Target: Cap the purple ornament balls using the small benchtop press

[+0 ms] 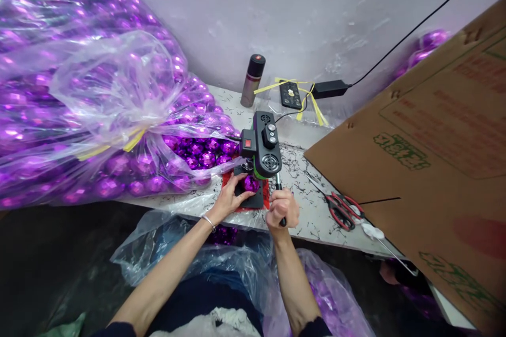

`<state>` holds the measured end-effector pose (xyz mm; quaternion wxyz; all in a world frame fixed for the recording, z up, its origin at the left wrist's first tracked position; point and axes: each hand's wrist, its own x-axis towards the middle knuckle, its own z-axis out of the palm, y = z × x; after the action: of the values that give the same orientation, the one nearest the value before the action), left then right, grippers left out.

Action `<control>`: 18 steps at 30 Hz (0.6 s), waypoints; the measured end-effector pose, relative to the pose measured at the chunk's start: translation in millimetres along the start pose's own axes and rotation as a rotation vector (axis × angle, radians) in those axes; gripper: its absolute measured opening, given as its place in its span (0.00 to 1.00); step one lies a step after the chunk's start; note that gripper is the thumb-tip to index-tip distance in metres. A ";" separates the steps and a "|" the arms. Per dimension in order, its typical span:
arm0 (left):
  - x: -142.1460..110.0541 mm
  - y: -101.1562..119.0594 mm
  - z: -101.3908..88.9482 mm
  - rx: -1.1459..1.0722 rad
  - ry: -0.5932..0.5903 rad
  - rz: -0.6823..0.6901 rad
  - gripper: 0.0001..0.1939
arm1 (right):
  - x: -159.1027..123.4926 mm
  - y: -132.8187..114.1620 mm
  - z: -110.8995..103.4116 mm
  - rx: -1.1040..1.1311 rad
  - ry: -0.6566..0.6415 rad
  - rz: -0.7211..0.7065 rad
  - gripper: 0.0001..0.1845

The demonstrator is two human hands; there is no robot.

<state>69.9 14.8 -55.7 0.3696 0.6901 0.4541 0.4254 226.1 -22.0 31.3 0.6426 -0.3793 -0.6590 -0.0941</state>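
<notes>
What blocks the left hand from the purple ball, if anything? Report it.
Nothing visible does: the left hand touches the purple ball directly. The black machine stands just beyond, not between them.

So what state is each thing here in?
Left hand: holding shiny purple faceted ball
Right hand: closed around black-handled metal lever
Black machine with red switch: on or off unclear
Large clear plastic bag: bulging, neck gathered
Dark cylindrical bottle: upright, capped
Red-and-black scissors: lying flat
</notes>
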 end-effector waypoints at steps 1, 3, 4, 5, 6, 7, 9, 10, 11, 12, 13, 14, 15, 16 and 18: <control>-0.1 -0.3 0.2 0.005 0.003 0.005 0.29 | -5.1 2.0 1.5 -0.004 0.010 -0.004 0.22; -0.5 -0.8 0.8 0.020 0.011 0.015 0.29 | -12.2 4.7 3.8 -0.009 0.041 0.010 0.22; -0.7 -0.9 1.2 0.026 0.017 0.021 0.28 | -14.4 5.3 4.7 -0.008 0.054 0.020 0.22; -0.9 -1.0 1.6 0.031 0.021 0.026 0.28 | -16.0 5.7 5.6 -0.005 0.066 0.027 0.22; -1.1 -1.1 1.9 0.031 0.024 0.031 0.28 | -17.2 5.7 6.3 -0.002 0.075 0.032 0.22; -1.4 -1.2 2.1 0.029 0.027 0.036 0.28 | -18.0 5.7 7.0 0.001 0.081 0.034 0.22; -1.6 -1.3 2.4 0.023 0.029 0.041 0.27 | -19.4 5.5 8.3 0.004 0.089 0.043 0.22; -1.5 -1.4 2.3 0.020 0.029 0.040 0.27 | -20.1 5.5 8.8 0.000 0.092 0.049 0.22; -1.4 -1.5 2.2 0.018 0.027 0.039 0.27 | -20.8 5.7 9.4 -0.007 0.094 0.052 0.22; -1.2 -1.6 2.1 0.015 0.025 0.037 0.27 | -21.7 6.1 10.0 -0.015 0.093 0.052 0.22; -1.0 -1.7 2.1 0.011 0.023 0.034 0.27 | -22.8 6.7 10.4 -0.024 0.094 0.050 0.22; -0.8 -1.9 2.0 0.006 0.021 0.032 0.27 | -24.2 7.7 10.8 -0.032 0.098 0.047 0.23; -0.6 -2.1 2.1 0.001 0.020 0.029 0.27 | -25.8 8.8 11.1 -0.038 0.105 0.043 0.23; -0.6 -2.2 2.2 -0.003 0.020 0.027 0.28 | -27.7 10.1 11.1 -0.040 0.107 0.036 0.23; -1.0 -2.3 2.4 -0.009 0.022 0.023 0.28 | -31.3 12.4 10.3 -0.034 0.085 0.011 0.22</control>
<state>71.1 14.2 -58.8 0.3628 0.6887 0.4483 0.4394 222.2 -18.9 -3.6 0.6641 -0.3893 -0.6274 -0.1177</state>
